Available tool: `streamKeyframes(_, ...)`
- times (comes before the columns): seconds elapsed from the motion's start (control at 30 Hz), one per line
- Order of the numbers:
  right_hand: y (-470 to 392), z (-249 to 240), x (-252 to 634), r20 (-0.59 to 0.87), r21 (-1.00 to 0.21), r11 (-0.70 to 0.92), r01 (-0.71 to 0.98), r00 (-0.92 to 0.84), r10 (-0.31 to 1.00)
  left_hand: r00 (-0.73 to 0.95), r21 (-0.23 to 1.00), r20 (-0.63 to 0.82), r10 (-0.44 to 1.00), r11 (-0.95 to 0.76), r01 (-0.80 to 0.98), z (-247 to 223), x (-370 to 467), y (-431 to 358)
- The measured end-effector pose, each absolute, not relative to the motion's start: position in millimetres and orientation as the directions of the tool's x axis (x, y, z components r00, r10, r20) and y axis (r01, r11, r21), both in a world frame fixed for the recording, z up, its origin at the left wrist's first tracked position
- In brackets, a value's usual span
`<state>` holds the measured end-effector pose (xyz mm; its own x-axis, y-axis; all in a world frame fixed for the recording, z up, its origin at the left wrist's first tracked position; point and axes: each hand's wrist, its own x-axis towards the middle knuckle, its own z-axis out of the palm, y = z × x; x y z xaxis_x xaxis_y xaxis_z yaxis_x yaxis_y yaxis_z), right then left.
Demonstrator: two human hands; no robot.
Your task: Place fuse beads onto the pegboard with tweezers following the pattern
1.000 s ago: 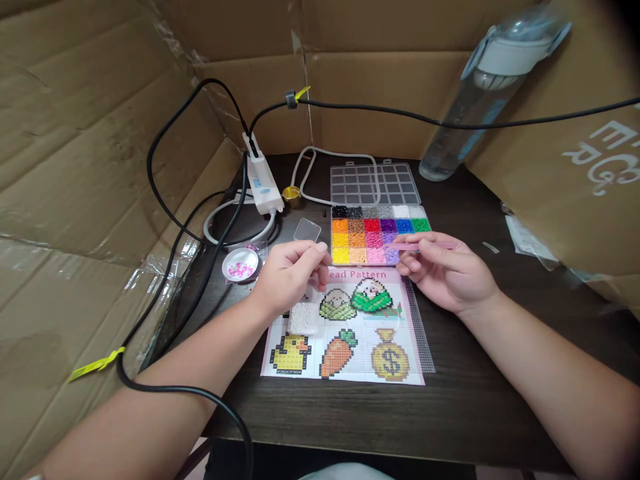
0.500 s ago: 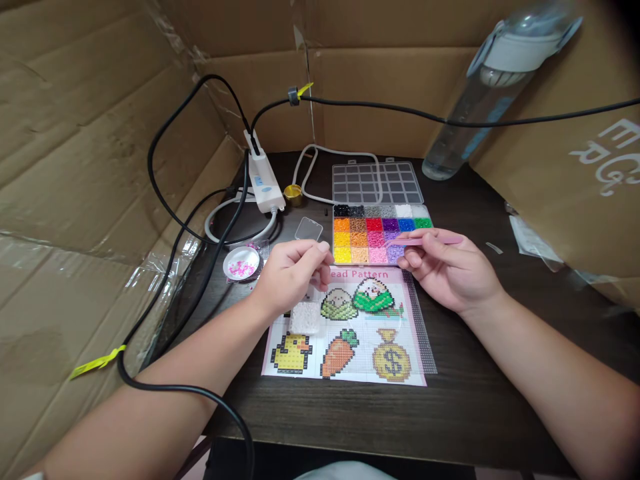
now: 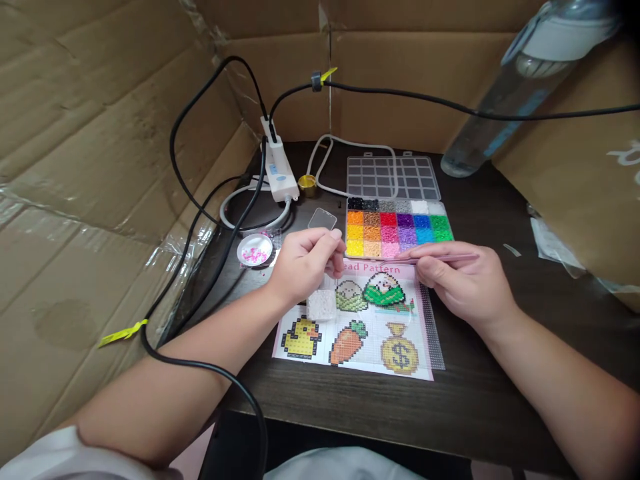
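Note:
My right hand [image 3: 457, 277] pinches pink tweezers [image 3: 450, 258]. Their tips point left, over the top edge of a bead pattern sheet [image 3: 363, 373] near its printed title. Thumb and fingers of my left hand [image 3: 310, 260] are pressed together above the sheet's left part; what they hold, if anything, is hidden. Just below that hand is a small clear box of white beads [image 3: 321, 305]. A bead rice-ball figure with green leaves [image 3: 384, 290] lies at the sheet's upper right. Behind the sheet stands a compartment box of coloured beads [image 3: 388, 235].
A white dish with pink beads [image 3: 255, 251] sits left of my left hand, near a clear lid [image 3: 323, 219]. Black cables [image 3: 215, 363] cross my left forearm. Further back are a power strip [image 3: 280, 167], a gold cup [image 3: 307, 185] and a water bottle [image 3: 500, 113].
The tweezers' tips have moved from over the pink beads in the compartment box toward me, to the sheet's top edge. My left hand keeps its pinch. The whole view has shifted slightly.

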<state>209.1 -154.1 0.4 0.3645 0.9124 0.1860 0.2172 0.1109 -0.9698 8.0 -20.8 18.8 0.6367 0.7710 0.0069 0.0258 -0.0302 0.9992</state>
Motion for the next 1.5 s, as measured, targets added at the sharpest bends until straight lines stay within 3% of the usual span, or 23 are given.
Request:
streamKeyframes(0.1, -162, 8, 196, 0.231, -0.927, 0.123, 0.354, 0.281, 0.932, 0.615, 0.998, 0.035, 0.788, -0.055, 0.013, 17, 9, -23)
streamKeyframes(0.37, -171, 15, 150, 0.312, -0.851, 0.199, 0.485, 0.163, 0.936, 0.597, 0.999, 0.037, 0.802, -0.054, 0.009, 12, 12, -25)
streamKeyframes(0.53, -170, 15, 127, 0.251, -0.880, 0.149, 0.452, 0.175, 0.952, 0.602, 0.996, 0.078, 0.795, -0.088, -0.013, 8, 12, -25)
streamKeyframes(0.8, -169, 8, 123, 0.204, -0.897, 0.125, 0.424, 0.146, 0.968, 0.657, 0.994, 0.074, 0.750, -0.001, -0.111, 6, 12, -24)
streamKeyframes(1.5, -168, 7, 125, 0.154, -0.903, 0.093, 0.419, 0.116, 0.981, 0.687, 0.989, 0.004, 0.727, 0.100, -0.111, 8, 13, -25)
